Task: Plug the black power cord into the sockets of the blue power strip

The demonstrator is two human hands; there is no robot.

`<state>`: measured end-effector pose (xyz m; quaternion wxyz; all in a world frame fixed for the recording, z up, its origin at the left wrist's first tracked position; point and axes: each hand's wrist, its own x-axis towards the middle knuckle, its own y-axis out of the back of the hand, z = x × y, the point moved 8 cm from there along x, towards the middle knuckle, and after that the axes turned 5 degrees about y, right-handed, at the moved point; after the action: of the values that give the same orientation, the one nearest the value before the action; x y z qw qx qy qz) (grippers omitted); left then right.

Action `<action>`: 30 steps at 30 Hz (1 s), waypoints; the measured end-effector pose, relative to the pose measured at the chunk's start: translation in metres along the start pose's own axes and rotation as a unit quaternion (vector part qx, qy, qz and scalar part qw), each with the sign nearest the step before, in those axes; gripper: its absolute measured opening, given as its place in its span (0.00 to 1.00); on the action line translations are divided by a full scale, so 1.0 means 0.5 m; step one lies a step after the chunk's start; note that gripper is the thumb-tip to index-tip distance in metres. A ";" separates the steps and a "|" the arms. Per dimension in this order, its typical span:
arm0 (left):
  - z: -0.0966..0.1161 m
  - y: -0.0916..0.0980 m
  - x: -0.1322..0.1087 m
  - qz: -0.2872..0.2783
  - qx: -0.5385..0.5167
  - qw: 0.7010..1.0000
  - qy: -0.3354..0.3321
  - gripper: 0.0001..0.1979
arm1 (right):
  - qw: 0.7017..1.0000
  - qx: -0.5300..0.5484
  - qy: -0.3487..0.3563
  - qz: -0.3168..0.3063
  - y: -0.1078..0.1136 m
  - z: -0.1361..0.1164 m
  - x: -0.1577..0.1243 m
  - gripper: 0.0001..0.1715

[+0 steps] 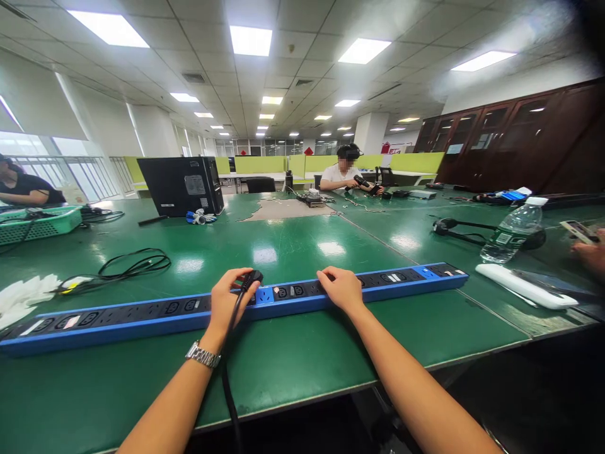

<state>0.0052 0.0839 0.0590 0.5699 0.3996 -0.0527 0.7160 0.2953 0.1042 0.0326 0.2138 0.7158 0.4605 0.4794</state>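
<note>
A long blue power strip point(290, 304) with black socket panels lies across the green table in front of me. My left hand point(231, 301), with a metal watch at the wrist, pinches a black power plug point(254, 277) just above the strip, near a blue socket block. From the plug a black cable point(227, 378) runs down over my forearm and past the table's front edge. Farther right, my right hand point(344, 289) grips the strip with curled fingers; their tips are partly hidden behind it.
A black computer case point(182, 186) stands at the back left, near a green basket point(42, 226). Coiled black cable point(135, 263) lies left. A plastic bottle point(515, 230) and white object point(524, 287) are right. Another person's hand point(590, 252) holds a phone; a person point(343, 173) sits opposite.
</note>
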 end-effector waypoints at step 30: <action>0.001 -0.031 0.023 -0.081 0.113 0.990 -0.035 0.06 | 1.000 -0.022 0.003 -0.002 0.000 -0.002 0.000 0.18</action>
<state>0.0183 0.0978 0.0609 0.5750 0.4890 0.0415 0.6546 0.2943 0.1040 0.0332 0.2290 0.7085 0.4523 0.4910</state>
